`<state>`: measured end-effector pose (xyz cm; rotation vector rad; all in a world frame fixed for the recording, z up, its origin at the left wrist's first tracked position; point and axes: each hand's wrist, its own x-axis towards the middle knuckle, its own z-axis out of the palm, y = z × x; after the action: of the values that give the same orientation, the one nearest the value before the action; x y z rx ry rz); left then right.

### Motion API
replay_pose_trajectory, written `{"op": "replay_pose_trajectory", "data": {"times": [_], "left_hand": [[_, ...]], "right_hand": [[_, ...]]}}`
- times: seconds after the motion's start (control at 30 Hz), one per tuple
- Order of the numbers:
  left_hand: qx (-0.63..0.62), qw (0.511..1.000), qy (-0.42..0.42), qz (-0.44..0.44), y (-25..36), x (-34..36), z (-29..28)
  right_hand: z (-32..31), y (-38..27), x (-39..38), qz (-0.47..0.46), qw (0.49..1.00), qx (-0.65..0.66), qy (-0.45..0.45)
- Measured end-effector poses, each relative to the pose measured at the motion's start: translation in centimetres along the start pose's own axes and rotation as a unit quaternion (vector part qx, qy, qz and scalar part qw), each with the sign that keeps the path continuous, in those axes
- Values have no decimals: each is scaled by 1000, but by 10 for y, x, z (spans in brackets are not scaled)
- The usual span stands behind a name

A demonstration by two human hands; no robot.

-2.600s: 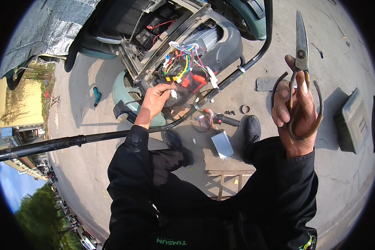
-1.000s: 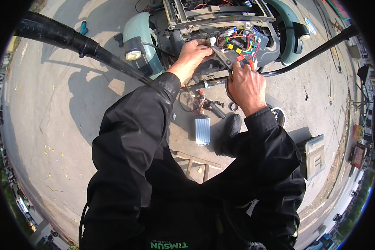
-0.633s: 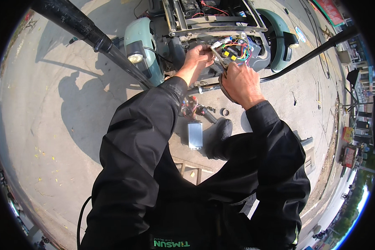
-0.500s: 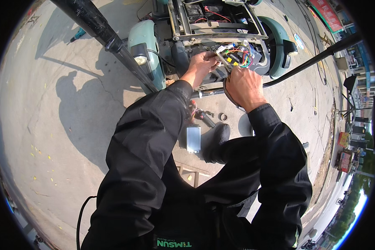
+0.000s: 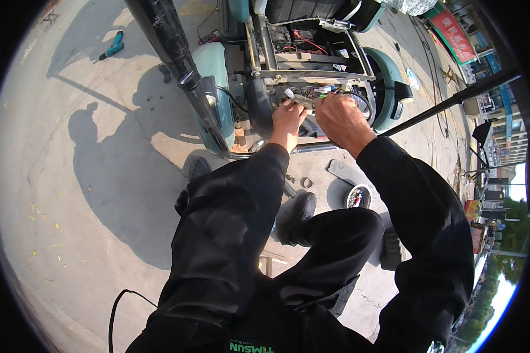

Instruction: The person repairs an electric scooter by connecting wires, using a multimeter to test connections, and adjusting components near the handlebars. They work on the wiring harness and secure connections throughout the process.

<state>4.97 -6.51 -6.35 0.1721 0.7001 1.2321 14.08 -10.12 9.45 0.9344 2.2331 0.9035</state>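
Both my hands work close together at the open front of a green vehicle (image 5: 211, 65), over its bare metal frame (image 5: 312, 75). My left hand (image 5: 288, 122) is closed in a pinch, with a small white wire connector (image 5: 290, 94) at its fingertips. Wrapped round the grip of metal pliers (image 5: 303, 101), my right hand (image 5: 343, 119) is closed too. The pliers' jaws reach left to the left fingertips, and their handles are hidden in my palm. Behind the right knuckles a few coloured wires (image 5: 327, 90) show; the rest are covered.
A black pole (image 5: 168, 47) slants past on the left, another black bar (image 5: 447, 101) on the right. A teal cordless drill (image 5: 112, 47) lies far left. Near my shoe (image 5: 300, 212) are a ring (image 5: 308, 183) and a round dish of small parts (image 5: 358, 197).
My right hand has turned over and now covers most of the coloured wires. The pliers have swung to lie nearly level. The view has shifted; my left sleeve hides the silver finned box.
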Motion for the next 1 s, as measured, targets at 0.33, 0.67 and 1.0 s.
{"op": "replay_pose_trajectory", "data": {"times": [0.33, 0.67, 1.0], "left_hand": [[124, 984, -85, 91, -7, 6, -21], [82, 994, -65, -31, 10, -2, -4], [315, 938, -143, -9, 73, 2, -5]], "right_hand": [[-100, 17, 59, 53, 935, 239, 255], [-21, -37, -60, 370, 779, 500, 84], [16, -84, -18, 346, 571, 728, 153]]}}
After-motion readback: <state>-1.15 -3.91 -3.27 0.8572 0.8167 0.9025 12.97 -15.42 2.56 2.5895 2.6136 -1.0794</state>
